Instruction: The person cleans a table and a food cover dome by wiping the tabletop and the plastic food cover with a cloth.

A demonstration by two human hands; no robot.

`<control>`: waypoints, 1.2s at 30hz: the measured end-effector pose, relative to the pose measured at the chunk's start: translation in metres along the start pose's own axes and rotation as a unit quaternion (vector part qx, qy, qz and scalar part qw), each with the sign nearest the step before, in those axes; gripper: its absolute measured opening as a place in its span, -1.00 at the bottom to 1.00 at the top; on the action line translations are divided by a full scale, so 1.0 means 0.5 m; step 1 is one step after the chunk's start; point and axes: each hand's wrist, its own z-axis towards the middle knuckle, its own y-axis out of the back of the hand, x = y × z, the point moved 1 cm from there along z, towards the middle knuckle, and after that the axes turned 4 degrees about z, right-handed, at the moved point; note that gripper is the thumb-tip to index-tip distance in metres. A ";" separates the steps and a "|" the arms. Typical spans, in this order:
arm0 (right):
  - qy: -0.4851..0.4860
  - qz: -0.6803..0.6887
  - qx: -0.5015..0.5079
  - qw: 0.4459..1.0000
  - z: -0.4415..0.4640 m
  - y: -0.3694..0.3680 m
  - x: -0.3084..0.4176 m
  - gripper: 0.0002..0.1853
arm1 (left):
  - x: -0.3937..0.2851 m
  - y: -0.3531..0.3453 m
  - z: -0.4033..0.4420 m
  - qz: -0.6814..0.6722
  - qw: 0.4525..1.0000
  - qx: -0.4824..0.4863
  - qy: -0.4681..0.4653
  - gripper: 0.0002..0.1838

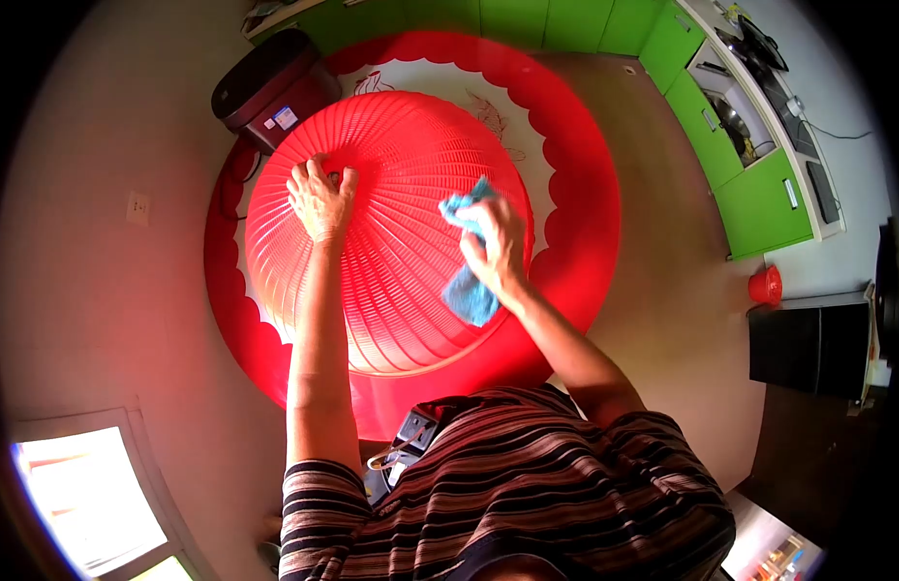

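Note:
A large red ribbed dome cover point(411, 281) sits on a round table with a red scalloped border point(583, 194). At the dome's top, my left hand point(321, 197) rests with its fingers spread and curved around the small knob there. My right hand point(498, 242) is closed around a light blue cloth point(472, 298) over the dome's right side. Part of the cloth sticks out above the fingers and part hangs below them.
A black bin-like box point(275, 87) stands at the table's upper left. Green cabinets point(764, 208) line the back and right. A red bucket point(765, 286) is beside a black cabinet point(807, 349). A wall socket point(137, 208) is at left.

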 end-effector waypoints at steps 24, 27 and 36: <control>0.067 -0.216 0.104 0.969 0.485 -0.457 -0.059 -0.81 | -0.018 0.025 -0.003 -0.063 0.998 -0.005 0.012 -0.50; 0.047 -0.224 0.070 0.971 0.461 -0.447 -0.049 -0.78 | -0.024 0.029 -0.003 -0.064 0.998 -0.009 0.014 -0.59; 0.098 -0.168 0.118 0.974 0.238 -0.267 0.059 -0.73 | -0.005 0.010 -0.002 -0.125 0.990 -0.066 0.029 -0.61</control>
